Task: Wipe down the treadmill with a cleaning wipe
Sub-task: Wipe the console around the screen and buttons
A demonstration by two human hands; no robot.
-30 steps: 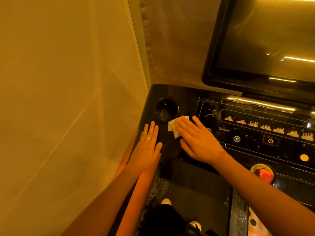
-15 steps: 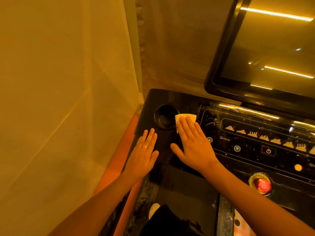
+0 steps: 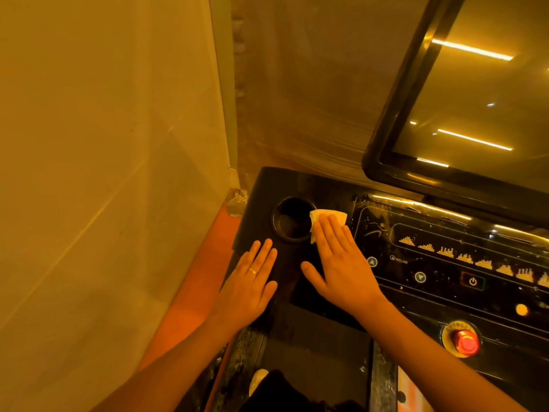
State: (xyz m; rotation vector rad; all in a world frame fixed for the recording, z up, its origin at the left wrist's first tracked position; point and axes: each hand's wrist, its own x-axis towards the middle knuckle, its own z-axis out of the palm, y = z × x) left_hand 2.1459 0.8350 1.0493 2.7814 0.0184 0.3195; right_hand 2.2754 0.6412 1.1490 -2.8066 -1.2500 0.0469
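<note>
Strong amber light, so colours are unreliable. Right hand [image 3: 341, 263] lies flat on the black treadmill console [image 3: 267, 185], fingers straight and together, pressing the cleaning wipe [image 3: 326, 215] onto the surface. Most of the wipe is hidden under the fingers. Only a pale crumpled edge shows past the fingertips, touching the right rim of the round cup holder [image 3: 292, 223]. Inside of the cup holder is too dark to read. Left hand [image 3: 249, 283] rests palm-down on the console's near left corner, fingers straight, holding nothing. It has a ring [image 3: 253, 270] on one finger. Hands are apart, with a strip of bare console between them. Control panel [image 3: 445, 263] right of the right hand: lit icons and bar-graph symbols, small lettering mostly unreadable, right end cut off by the frame. Red stop button [image 3: 468, 342] near the right forearm, its collar text blurred. Screen [image 3: 475, 99] above shows only reflected light strips, its top and right side out of frame. Pale wall [image 3: 104, 144] at left, with an orange floor [image 3: 190, 298] strip beside the machine. Below, between the forearms, part of a light shoe [image 3: 258, 380] shows, the rest lost in shadow.
</note>
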